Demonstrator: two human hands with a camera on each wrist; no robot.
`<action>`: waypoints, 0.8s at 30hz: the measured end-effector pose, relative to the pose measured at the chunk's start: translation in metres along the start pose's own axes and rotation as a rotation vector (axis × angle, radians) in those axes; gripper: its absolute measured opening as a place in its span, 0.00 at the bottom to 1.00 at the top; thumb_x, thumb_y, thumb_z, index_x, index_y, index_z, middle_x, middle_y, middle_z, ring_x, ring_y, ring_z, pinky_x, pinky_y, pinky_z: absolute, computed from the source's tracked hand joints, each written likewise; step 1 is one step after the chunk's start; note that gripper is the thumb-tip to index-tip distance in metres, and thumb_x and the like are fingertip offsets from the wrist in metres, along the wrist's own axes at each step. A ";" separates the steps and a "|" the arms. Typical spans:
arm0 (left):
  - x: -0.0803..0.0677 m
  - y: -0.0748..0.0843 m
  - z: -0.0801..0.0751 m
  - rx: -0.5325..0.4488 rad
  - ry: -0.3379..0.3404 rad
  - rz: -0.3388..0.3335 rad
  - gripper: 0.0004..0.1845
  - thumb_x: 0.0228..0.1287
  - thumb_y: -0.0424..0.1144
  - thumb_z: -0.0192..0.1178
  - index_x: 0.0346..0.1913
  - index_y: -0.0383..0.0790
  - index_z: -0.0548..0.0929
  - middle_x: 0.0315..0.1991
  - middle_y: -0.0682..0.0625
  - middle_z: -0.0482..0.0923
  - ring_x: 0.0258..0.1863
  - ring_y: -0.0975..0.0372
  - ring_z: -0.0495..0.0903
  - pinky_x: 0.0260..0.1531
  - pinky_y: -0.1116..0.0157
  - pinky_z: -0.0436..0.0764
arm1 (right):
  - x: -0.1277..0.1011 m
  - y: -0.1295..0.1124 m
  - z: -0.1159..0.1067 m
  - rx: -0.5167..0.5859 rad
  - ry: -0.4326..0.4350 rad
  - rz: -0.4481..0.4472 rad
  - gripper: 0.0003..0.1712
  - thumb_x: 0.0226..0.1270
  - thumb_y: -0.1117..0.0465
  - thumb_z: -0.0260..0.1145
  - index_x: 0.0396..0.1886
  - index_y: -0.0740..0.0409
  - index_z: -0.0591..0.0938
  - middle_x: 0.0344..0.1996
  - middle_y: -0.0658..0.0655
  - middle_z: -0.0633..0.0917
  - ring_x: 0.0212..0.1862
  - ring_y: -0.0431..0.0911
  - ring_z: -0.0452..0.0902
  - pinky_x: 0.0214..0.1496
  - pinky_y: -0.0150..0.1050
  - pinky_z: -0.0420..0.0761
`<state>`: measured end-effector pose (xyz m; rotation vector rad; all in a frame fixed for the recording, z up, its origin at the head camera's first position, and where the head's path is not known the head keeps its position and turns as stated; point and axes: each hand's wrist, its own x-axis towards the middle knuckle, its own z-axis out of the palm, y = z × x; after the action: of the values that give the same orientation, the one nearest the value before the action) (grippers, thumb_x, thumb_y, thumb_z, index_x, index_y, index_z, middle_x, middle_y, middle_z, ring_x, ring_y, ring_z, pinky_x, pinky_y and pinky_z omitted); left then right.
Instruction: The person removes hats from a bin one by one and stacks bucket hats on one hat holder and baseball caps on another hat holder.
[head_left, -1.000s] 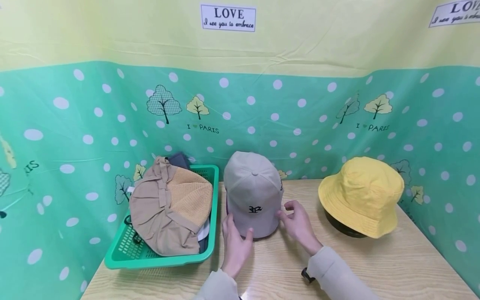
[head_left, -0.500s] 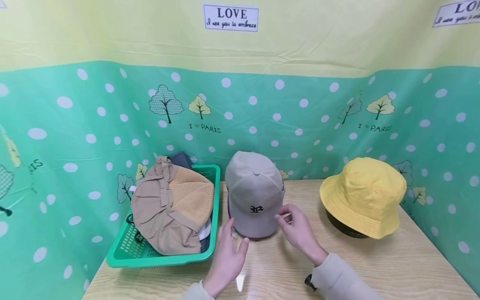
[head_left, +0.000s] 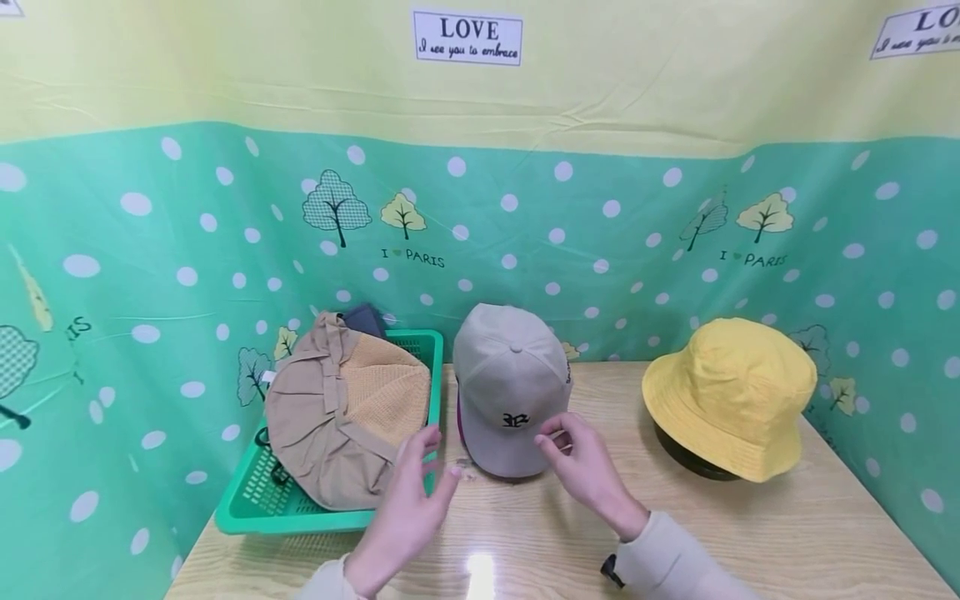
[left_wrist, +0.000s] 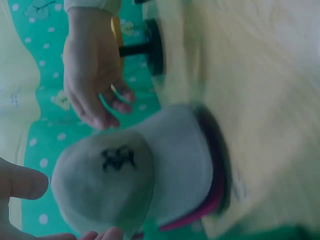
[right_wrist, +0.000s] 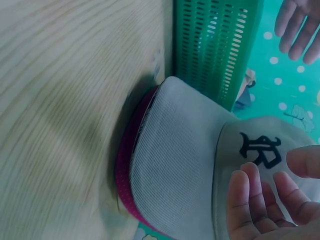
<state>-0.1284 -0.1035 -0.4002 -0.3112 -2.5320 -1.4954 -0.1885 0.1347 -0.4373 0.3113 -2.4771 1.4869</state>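
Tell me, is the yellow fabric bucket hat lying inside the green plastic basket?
No, the yellow fabric bucket hat sits on the wooden table at the right, far from the green plastic basket.

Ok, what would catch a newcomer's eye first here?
Probably the yellow bucket hat at the right of the wooden table. Mid-table stands a grey cap with both hands just off it, and at the left a green basket piled with tan hats.

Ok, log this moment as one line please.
left hand: open, near basket | right hand: open, beside cap | cap: on table, unheld
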 end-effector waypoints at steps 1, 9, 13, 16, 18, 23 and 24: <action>0.002 0.000 -0.005 0.007 0.003 -0.007 0.31 0.65 0.35 0.60 0.68 0.32 0.61 0.61 0.38 0.65 0.59 0.48 0.70 0.57 0.54 0.72 | 0.000 -0.001 0.001 0.008 -0.001 -0.007 0.06 0.61 0.67 0.68 0.34 0.54 0.80 0.32 0.49 0.80 0.33 0.42 0.77 0.37 0.35 0.80; 0.017 -0.001 -0.045 0.055 0.032 -0.019 0.27 0.67 0.33 0.57 0.66 0.28 0.62 0.60 0.35 0.64 0.59 0.46 0.69 0.57 0.52 0.72 | 0.001 -0.009 0.017 0.035 -0.029 -0.067 0.06 0.61 0.67 0.67 0.35 0.53 0.80 0.32 0.47 0.79 0.33 0.42 0.77 0.37 0.34 0.79; 0.022 -0.001 -0.062 0.062 -0.003 -0.053 0.28 0.68 0.34 0.56 0.66 0.27 0.62 0.60 0.35 0.65 0.60 0.45 0.68 0.57 0.51 0.72 | 0.001 -0.015 0.025 0.053 -0.045 -0.080 0.06 0.61 0.67 0.67 0.35 0.53 0.80 0.33 0.46 0.79 0.33 0.42 0.77 0.37 0.34 0.79; 0.024 0.001 -0.073 0.065 -0.039 -0.099 0.29 0.69 0.35 0.56 0.67 0.27 0.60 0.62 0.34 0.64 0.62 0.44 0.66 0.58 0.51 0.71 | 0.002 -0.020 0.030 0.056 -0.064 -0.094 0.05 0.62 0.65 0.67 0.37 0.55 0.80 0.32 0.46 0.79 0.33 0.42 0.76 0.36 0.33 0.79; 0.025 0.002 -0.080 0.079 -0.054 -0.108 0.29 0.69 0.35 0.55 0.67 0.26 0.60 0.62 0.32 0.63 0.63 0.44 0.65 0.58 0.50 0.71 | 0.002 -0.023 0.033 0.058 -0.079 -0.100 0.05 0.63 0.64 0.66 0.39 0.56 0.80 0.32 0.45 0.80 0.33 0.41 0.76 0.36 0.33 0.79; 0.034 -0.001 -0.099 0.166 -0.057 -0.100 0.29 0.70 0.36 0.54 0.66 0.22 0.59 0.62 0.28 0.63 0.61 0.40 0.65 0.57 0.48 0.71 | 0.003 -0.030 0.040 0.073 -0.127 -0.107 0.08 0.66 0.62 0.64 0.43 0.59 0.80 0.33 0.46 0.80 0.34 0.40 0.76 0.37 0.33 0.79; 0.036 -0.002 -0.103 0.187 -0.058 -0.102 0.29 0.70 0.36 0.54 0.66 0.22 0.59 0.61 0.28 0.63 0.61 0.40 0.65 0.57 0.48 0.71 | 0.003 -0.031 0.042 0.077 -0.138 -0.109 0.09 0.66 0.61 0.64 0.43 0.60 0.79 0.33 0.46 0.80 0.34 0.40 0.76 0.37 0.33 0.79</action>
<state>-0.1587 -0.1920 -0.3436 -0.2028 -2.7464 -1.2866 -0.1861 0.0832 -0.4293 0.5717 -2.4658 1.5667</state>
